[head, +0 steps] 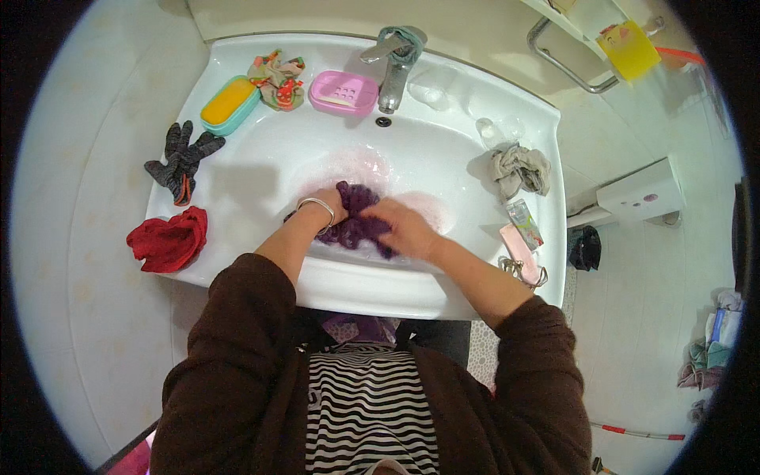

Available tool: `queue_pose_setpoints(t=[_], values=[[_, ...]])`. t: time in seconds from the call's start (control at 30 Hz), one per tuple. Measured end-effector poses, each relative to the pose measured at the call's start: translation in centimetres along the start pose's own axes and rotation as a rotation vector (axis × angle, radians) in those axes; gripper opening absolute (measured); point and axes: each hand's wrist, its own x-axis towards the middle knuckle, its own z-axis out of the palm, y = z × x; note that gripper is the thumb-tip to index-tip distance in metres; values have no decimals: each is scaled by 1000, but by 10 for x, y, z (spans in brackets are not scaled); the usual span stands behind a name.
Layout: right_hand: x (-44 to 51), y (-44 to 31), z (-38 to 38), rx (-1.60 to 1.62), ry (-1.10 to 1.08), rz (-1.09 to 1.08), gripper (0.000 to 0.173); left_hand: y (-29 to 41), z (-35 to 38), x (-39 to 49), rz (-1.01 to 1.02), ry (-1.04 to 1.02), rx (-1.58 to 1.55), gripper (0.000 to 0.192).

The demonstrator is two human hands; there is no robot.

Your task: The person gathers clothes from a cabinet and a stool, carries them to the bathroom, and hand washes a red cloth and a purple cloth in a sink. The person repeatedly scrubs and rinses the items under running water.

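Observation:
In the basin of a white ceramic sink (237, 196), a wet dark purple cloth (356, 228) lies bunched in sudsy, pinkish water. My left hand (328, 209), with a silver bangle on the wrist, is closed on the cloth's upper left part. My right hand (407, 228) is on the cloth's right side, blurred, with its fingers bent over the fabric; its fingertips are partly hidden. Beyond both hands stands a chrome faucet (393, 83) with a greenish band of cloth around its top.
Along the left rim are a red cloth (169, 240), a dark grey glove (183, 159), an orange sponge (228, 101) in a teal dish, a patterned cloth (284, 89) and a pink soap dish (343, 93). A beige cloth (521, 171), a tube (525, 223) and a pink strip (520, 252) lie at right.

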Motion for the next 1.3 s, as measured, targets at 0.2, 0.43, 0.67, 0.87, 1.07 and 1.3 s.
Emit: queue_pose_setpoints(t=[0.2, 0.43, 0.67, 0.87, 1.07, 1.3], values=[[23, -35, 12, -73, -57, 309, 25, 0, -1, 6, 74, -8, 99, 30], [96, 40, 38, -330, 229, 732, 32, 13, -4, 2, 141, 116, 192, 27], [73, 69, -7, 209, 759, 929, 38, 9, -3, -38, 275, 854, 138, 34], [43, 8, -58, 959, 854, 578, 21, 35, -9, -53, 136, -87, -1336, 56], [29, -86, -70, 346, 663, 329, 27, 53, -21, -80, 471, -498, -1974, 77], [-2, -62, -61, 925, 385, 494, 37, 31, -22, -73, 634, -346, -1972, 36]])
